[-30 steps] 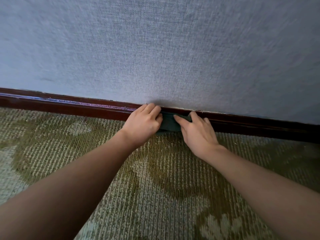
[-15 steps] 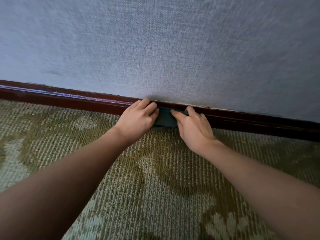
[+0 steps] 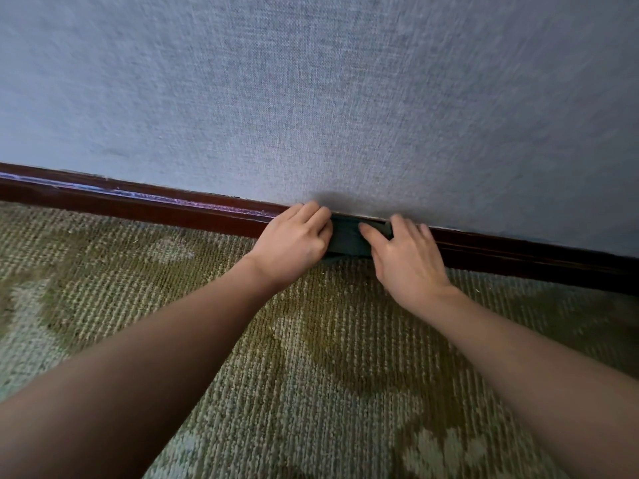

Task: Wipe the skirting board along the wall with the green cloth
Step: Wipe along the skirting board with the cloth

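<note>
A dark green cloth (image 3: 345,238) is folded over the dark brown skirting board (image 3: 138,203) where the wall meets the carpet. My left hand (image 3: 294,242) grips the cloth's left end, its fingers curled over the top of the board. My right hand (image 3: 404,259) holds the right end, with the thumb lying across the cloth's front and the fingers over its top edge. Only the strip of cloth between the two hands shows; the rest is hidden under them.
A grey-blue textured wall (image 3: 345,98) rises above the board. Green patterned carpet (image 3: 311,375) covers the floor up to it. The board runs on to the left and to the right (image 3: 536,257) of my hands.
Both hands slid the cloth a little left along the board, then back to the right. Their hold on the cloth is the same.
</note>
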The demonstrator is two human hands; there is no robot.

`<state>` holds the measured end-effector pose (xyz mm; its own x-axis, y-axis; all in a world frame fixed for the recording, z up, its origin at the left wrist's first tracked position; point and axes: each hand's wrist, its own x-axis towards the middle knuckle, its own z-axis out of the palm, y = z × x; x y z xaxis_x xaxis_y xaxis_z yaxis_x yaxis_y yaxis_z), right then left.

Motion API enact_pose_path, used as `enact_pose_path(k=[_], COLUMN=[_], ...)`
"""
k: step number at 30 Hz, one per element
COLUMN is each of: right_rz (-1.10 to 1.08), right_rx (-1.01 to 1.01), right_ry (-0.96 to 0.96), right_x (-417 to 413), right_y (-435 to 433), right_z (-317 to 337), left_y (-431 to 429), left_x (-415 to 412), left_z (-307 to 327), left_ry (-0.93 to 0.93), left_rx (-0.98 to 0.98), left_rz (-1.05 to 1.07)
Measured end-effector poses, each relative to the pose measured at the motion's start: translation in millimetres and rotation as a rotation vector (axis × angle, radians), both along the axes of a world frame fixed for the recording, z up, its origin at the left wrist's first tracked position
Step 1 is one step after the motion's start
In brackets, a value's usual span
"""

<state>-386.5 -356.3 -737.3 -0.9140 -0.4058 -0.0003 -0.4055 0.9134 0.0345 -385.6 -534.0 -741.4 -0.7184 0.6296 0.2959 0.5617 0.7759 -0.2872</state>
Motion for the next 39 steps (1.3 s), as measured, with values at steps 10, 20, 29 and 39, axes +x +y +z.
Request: enact_pose_path(k=[10,20,29,39], right_rz=[-0.022,-0.022,0.035,0.098], right_rx=[0.033,-0.11,-0.139,0.016], right_ry=[-0.042,-0.093,-0.083,-0.022], right_x=[0,1,-2,-7], right_y=[-1,-5,-30,-26], right_z=[-12,-21,-22,-16], left_y=[1,-9,-35,-22], left_x=[-2,-3,-2,5], left_z=[-7,-11,-11,-11], left_ry=[-0.048,-0.057,-0.06,-0.087], left_rx=[-0.018,0.018,0.038,0.041], left_rz=[-0.022,-0.031,-0.018,0.068])
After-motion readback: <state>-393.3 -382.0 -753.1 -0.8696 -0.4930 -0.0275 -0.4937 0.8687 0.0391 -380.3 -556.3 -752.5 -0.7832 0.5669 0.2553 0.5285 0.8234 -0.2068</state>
